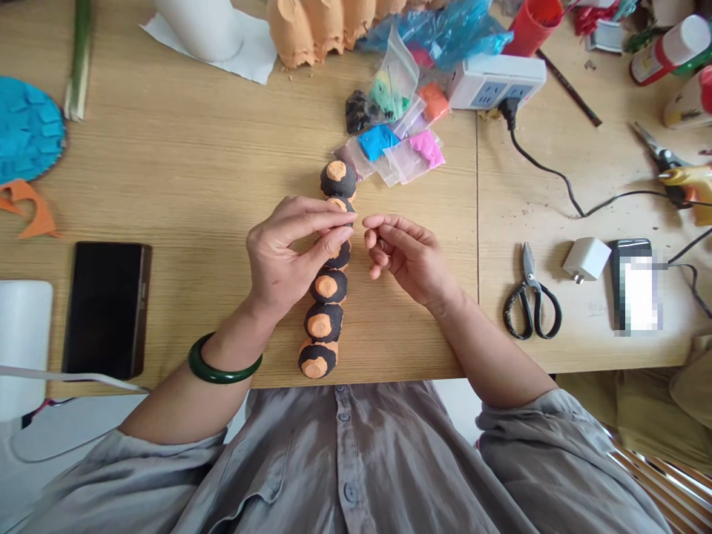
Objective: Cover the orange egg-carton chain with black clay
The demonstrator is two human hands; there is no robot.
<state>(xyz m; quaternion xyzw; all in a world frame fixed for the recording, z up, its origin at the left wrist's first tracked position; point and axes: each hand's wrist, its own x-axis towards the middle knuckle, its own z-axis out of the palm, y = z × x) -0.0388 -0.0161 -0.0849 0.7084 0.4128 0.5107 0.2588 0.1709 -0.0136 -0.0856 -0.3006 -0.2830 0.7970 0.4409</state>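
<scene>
A strip of egg-carton cups (328, 285), coloured orange and black with orange spots on top, lies lengthwise before me on the table. My left hand (294, 248) is over its upper cups, thumb and fingers drawn together in a pinch and hiding part of the strip. Just right of the strip, my right hand (409, 252) has its fingers curled and the thumb against the index finger. Anything between either hand's fingertips is too small to make out. Beyond the strip lie small bags of coloured clay (400, 148), with blue, pink, orange, green and black among them.
Black-handled scissors (531, 297), a white charger (587, 259) and a phone (637, 289) lie to the right. A power strip (495, 80) with a trailing cord stands behind. At left are a dark phone (105, 311) and a blue oval piece (27, 130). An orange egg carton (322, 26) sits at the back.
</scene>
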